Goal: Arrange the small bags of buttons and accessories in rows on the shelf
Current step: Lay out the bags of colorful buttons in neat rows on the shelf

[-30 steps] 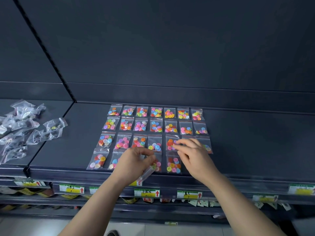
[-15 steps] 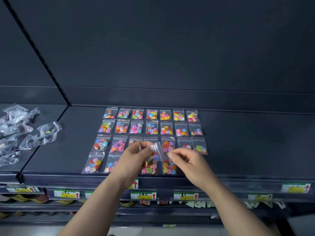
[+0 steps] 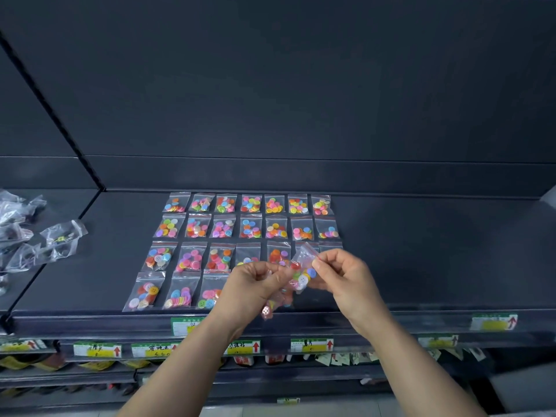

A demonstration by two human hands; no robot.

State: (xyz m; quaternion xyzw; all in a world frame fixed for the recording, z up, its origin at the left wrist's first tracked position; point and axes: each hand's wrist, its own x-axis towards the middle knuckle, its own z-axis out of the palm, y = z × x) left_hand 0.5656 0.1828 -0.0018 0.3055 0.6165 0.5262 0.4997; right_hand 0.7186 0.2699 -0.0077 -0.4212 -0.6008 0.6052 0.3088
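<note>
Pinching 1 button bag (image 3: 302, 273) are left hand (image 3: 252, 287) and right hand (image 3: 346, 281), labels (image 3: 311, 345) illegible.

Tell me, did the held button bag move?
Yes. The bag, once low by the shelf front edge, now sits higher and rightward over the third row, pinched by the right hand.

My left hand (image 3: 255, 285) and my right hand (image 3: 346, 278) are bare, and both wrists are uncovered too. My left forearm (image 3: 186, 365) shows as plain skin from the wrist to the lower edge of the view. My right forearm (image 3: 421, 365) is just as bare along all of its visible length. Both arms are slim and smooth, widening evenly away from the wrists. My knuckles show as soft, rounded ridges. My fingernails are too small to make out clearly.
</note>
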